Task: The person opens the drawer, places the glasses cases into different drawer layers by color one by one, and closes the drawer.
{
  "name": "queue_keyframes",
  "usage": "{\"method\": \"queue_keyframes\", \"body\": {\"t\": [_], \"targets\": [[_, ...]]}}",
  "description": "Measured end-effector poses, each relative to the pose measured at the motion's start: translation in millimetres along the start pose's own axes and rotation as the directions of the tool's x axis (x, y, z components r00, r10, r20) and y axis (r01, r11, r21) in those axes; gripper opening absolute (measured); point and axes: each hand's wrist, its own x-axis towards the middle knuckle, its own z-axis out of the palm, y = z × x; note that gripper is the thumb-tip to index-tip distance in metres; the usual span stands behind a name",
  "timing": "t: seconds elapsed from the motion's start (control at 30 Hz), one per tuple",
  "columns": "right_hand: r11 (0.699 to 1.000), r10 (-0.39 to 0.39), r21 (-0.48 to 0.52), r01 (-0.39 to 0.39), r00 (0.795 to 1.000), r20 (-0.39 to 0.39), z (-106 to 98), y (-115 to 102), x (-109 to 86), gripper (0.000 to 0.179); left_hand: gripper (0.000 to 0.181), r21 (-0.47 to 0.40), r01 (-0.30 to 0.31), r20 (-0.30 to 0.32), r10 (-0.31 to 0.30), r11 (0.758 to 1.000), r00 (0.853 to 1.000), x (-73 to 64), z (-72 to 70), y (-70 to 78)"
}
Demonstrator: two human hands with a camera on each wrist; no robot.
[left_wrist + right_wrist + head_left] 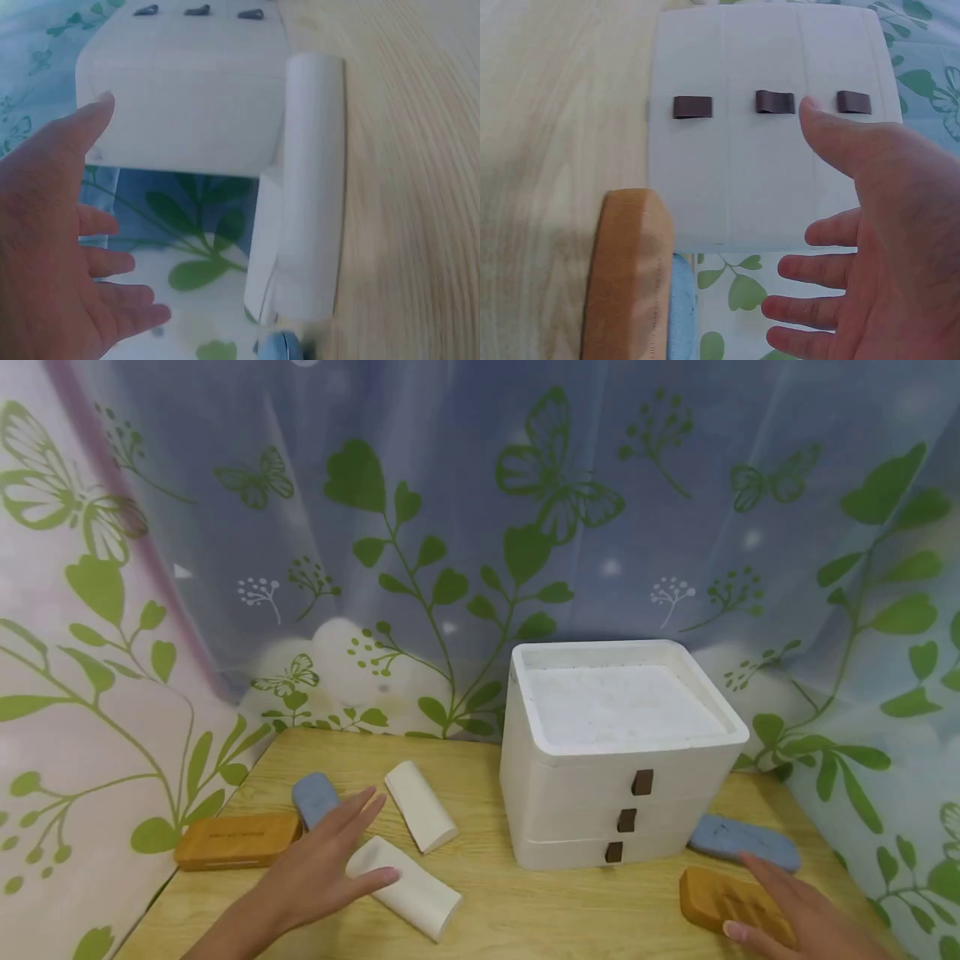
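My left hand (pixel 322 868) hovers with fingers spread over the left part of the table, holding nothing. Below and beside it lie two white half-round cases (pixel 408 893), shaped like glasses cases. A blue case (pixel 313 797) sits partly behind its fingers, and an orange-brown case (pixel 238 842) with small lettering lies left of it. On the other side, my right hand (pixel 806 906) is extended, fingers apart, and overlaps a second orange-brown case (pixel 708 897) in the head view. Another blue case (pixel 750 842) lies just behind that one, next to the drawer box.
A white three-drawer box (pixel 600 810) with brown pull tabs (pixel 775 102) stands on the wooden table (pixel 555 910), right of the middle. Its top is a shallow rimmed tray (pixel 637 747). Patterned curtains (pixel 442 527) hang behind and at both sides.
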Motion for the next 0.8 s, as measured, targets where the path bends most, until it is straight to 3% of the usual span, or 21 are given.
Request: {"method": "queue_keyframes", "body": {"t": [0.1, 0.33, 0.5, 0.67, 0.8], "targets": [[0.998, 0.057, 0.023, -0.058, 0.998, 0.030, -9.9, -7.2, 0.0, 0.092, 0.087, -0.084, -0.001, 0.009, 0.002, 0.996, 1.000, 6.3, 0.2, 8.8], [0.994, 0.019, 0.106, -0.005, 0.992, -0.126, -24.7, -11.6, -4.2, 0.076, 0.085, -0.256, -0.002, 0.093, 0.026, 0.967, 0.995, 20.6, 3.6, 29.9], [0.977, 0.061, 0.211, -0.029, 0.987, -0.149, -43.0, -12.0, -4.8, 0.071, 0.081, -0.328, -0.009, 0.130, 0.055, 0.945, 0.990, 34.1, 5.6, 43.5], [0.957, 0.117, 0.280, -0.074, 0.983, -0.140, -63.0, -14.6, -1.9, 0.077, 0.073, -0.454, -0.041, 0.127, 0.110, 0.890, 0.986, 46.3, -0.4, 55.6], [0.930, 0.139, 0.358, -0.082, 0.981, -0.135, -76.1, -12.2, 1.4, 0.078, 0.069, -0.573, 0.005, 0.167, 0.110, 0.820, 0.980, 54.2, -5.1, 67.9]]}}
